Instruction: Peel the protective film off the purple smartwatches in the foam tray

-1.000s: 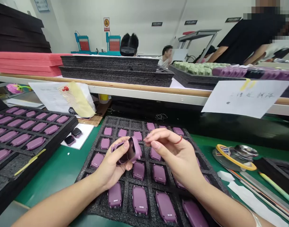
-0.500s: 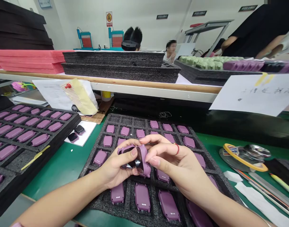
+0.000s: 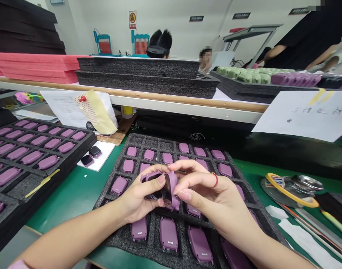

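Both my hands hold one purple watch case [image 3: 163, 186] with a dark screen, tilted on edge above the black foam tray [image 3: 123, 201] in front of me. My left hand [image 3: 139, 196] grips it from the left, thumb on its top edge. My right hand [image 3: 213, 196], with a red band on one finger, pinches its right side with curled fingers. The tray's pockets hold several more purple watch cases [image 3: 168, 233] lying face down.
A second foam tray [image 3: 72, 153] of purple cases stands at the left, with two dark watch bodies [image 3: 91, 156] on a white card beside it. A tape roll [image 3: 291, 185], rulers and paper strips lie at the right. Other people work beyond the raised shelf [image 3: 187, 104].
My right hand has come in from just beside the case and closed on its right side. Both hands lowered slightly toward the tray, and the case turned more edge-on.
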The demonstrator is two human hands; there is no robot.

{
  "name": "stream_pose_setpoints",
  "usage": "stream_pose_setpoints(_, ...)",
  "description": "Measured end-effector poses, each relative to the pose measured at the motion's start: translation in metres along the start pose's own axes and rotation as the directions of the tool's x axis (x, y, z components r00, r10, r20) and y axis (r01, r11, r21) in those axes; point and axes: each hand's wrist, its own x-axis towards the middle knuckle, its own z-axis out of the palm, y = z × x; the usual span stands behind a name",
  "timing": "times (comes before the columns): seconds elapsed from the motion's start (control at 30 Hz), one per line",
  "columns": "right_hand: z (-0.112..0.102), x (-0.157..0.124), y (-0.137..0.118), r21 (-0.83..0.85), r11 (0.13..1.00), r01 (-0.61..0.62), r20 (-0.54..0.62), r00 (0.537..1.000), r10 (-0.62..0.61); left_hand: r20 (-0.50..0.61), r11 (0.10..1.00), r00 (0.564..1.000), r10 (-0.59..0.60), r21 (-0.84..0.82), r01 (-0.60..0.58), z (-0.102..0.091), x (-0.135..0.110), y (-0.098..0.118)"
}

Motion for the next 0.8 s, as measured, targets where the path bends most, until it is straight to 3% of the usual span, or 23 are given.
stream_pose_setpoints(0.4, 0.0026, -0.0029, 0.0040, -0.118, 0.986, 0.117, -0.052, 0.991, -0.123, -0.034, 1.000, 0.999, 0.007, -0.001, -0.007, -0.0013, 0.0000, -0.0002)
stream_pose_setpoints(0.8, 0.0086, -0.0042, 0.0069, -0.129, 0.981, 0.142, -0.114, 0.981, -0.157, -0.058, 1.000, 0.998, 0.020, -0.006, -0.020, -0.0012, -0.0013, -0.0019)
